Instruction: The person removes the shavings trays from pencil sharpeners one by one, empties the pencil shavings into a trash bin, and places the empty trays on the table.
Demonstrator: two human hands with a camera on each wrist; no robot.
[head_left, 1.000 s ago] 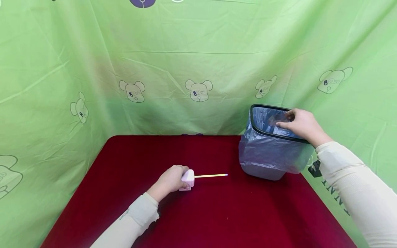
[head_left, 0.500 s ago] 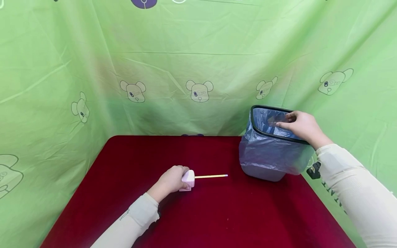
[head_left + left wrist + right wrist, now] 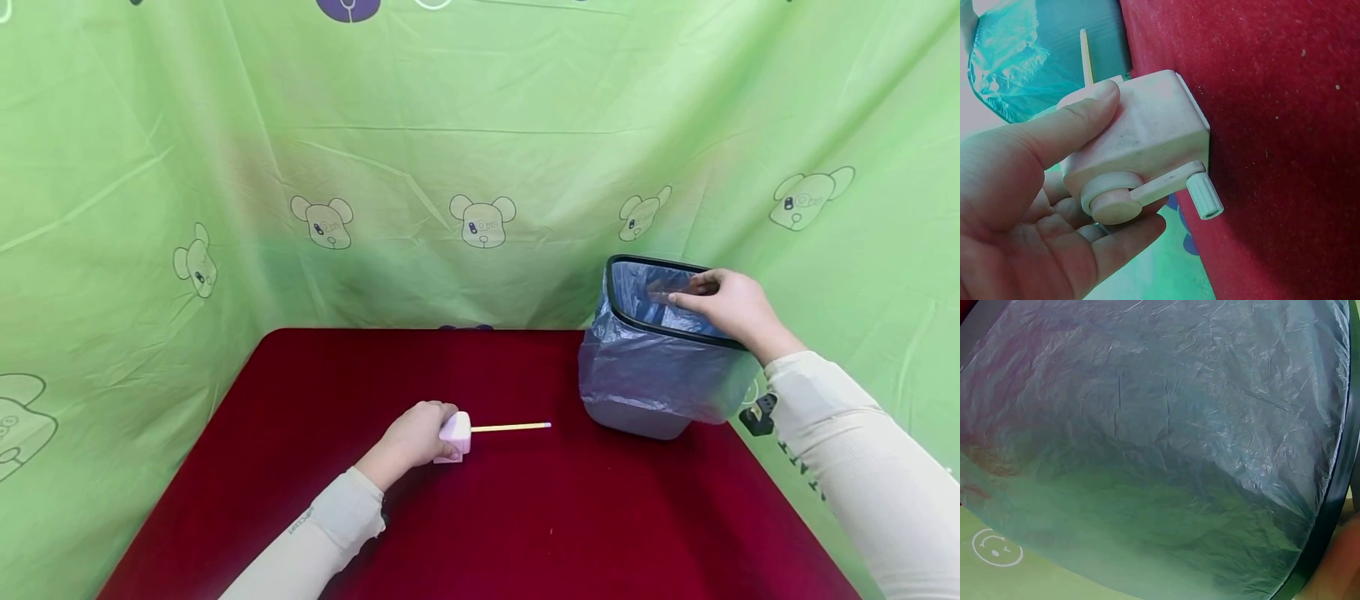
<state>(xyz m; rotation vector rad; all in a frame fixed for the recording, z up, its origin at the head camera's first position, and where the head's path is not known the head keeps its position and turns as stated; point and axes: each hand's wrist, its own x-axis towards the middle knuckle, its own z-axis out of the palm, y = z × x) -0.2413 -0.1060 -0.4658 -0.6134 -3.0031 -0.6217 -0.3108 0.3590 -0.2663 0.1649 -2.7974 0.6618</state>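
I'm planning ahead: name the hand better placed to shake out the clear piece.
Probably the right hand: it holds the clear piece at the open trash bin, while the left hand grips the crank pencil sharpener.

Dark-red, fabric-topped table (image 3: 585, 508), rounded far-left corner. Creased light-green fabric curtain (image 3: 480, 150) behind and both sides, bear-head prints (image 3: 482, 222).

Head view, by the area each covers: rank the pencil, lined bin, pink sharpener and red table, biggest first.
1. Red table
2. Lined bin
3. Pink sharpener, partly hidden
4. Pencil, which looks longer than the sharpener's visible part but very thin
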